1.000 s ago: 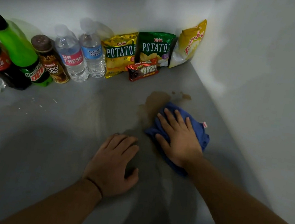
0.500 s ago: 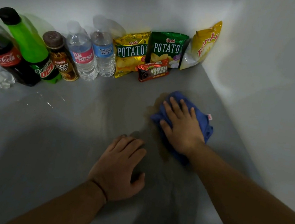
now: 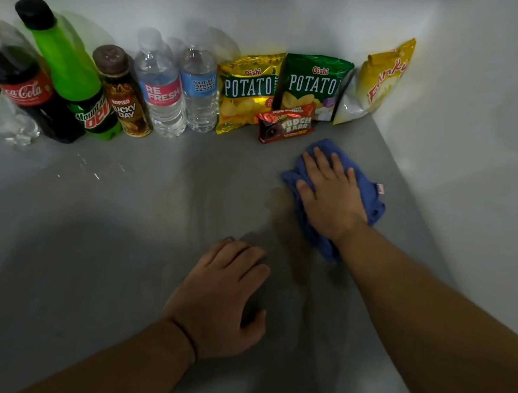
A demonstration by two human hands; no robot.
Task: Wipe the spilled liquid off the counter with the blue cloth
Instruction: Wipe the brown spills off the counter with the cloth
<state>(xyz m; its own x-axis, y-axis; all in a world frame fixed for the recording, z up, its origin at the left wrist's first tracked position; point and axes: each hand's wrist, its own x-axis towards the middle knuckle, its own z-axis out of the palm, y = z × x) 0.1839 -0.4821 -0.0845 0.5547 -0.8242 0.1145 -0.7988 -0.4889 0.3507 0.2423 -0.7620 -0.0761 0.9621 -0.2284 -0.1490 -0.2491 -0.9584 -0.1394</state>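
Note:
A blue cloth (image 3: 371, 195) lies bunched on the grey counter (image 3: 95, 240), close to the corner of the walls. My right hand (image 3: 331, 196) presses flat on it with straight, spread fingers. A brown smear of spilled liquid (image 3: 291, 244) runs from the cloth's left edge toward me. My left hand (image 3: 220, 297) rests palm down on the counter, nearer to me and left of the smear, holding nothing.
Along the back wall stand several bottles (image 3: 163, 89) and snack bags (image 3: 249, 91). A Fudgee Barr pack (image 3: 285, 128) lies just beyond the cloth. A yellow bag (image 3: 380, 80) leans in the corner. The right wall (image 3: 488, 162) is close to the cloth. Small droplets (image 3: 94, 173) dot the counter at left.
My right hand has pushed the cloth away from me, toward the snack packs and the corner, over the far part of the spill. The left hand stayed in place.

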